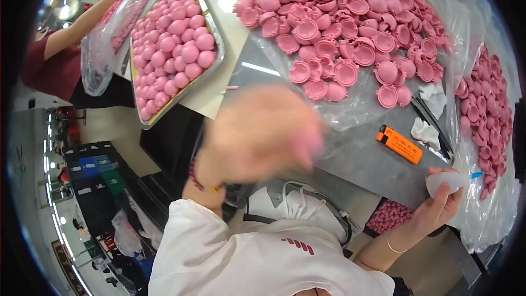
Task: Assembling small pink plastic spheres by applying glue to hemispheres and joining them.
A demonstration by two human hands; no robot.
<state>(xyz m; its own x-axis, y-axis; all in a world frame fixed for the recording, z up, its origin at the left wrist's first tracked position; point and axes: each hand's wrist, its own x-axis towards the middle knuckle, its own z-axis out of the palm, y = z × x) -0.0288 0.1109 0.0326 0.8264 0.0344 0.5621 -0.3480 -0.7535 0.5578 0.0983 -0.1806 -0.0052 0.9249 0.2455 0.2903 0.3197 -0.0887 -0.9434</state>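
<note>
My left hand (pixel 257 131), smeared by motion, is raised over the near left edge of the grey tabletop. A blurred pink piece (pixel 308 141) shows at its fingers; its exact shape cannot be made out. At the right edge of the table, my right hand (pixel 441 200) grips a whitish, translucent rounded object (pixel 446 182) between thumb and fingers. Beyond my hands lies a big heap of pink plastic ball shells (pixel 356 27), many hinged open into two halves. Closed pink balls (pixel 175 49) fill a metal tray (pixel 221 49) at the far left.
An orange lighter-shaped object (pixel 399 144) lies near dark slim tools (pixel 430 123) and crumpled white tissue (pixel 426 132). More pink shells (pixel 485 109) rest on clear plastic at right. Pink pieces (pixel 390 216) sit below the table. Another person's arm (pixel 82 27) reaches over a plastic bag.
</note>
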